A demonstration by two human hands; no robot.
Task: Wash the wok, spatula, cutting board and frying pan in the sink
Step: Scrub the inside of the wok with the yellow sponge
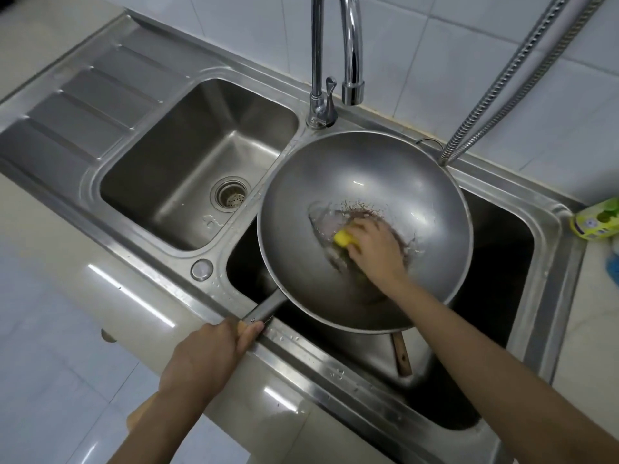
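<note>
Basically, our wok (365, 202) can tip while we scrub.
Left hand (204, 356) fingers wrap only the handle; right hand (375, 249) fingers press the sponge (345, 238) down, so a hard push could rock it off the sink (549, 216) edge.

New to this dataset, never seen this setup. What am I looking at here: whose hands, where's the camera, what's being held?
There is no robot here. A person wears one wide-angle camera on the head, so the single picture looks forward and down at their own two bare hands over a steel double sink.

The left hand grips the handle of a large grey wok, which sits over the right-hand basin. The right hand presses a yellow sponge against the bottom of the wok, where there is brownish residue and some water.

The tap stands behind the wok; no water can be seen running from it. A wooden handle pokes out from under the wok in the basin; what it belongs to is hidden. A green and yellow bottle stands at the right edge.
</note>
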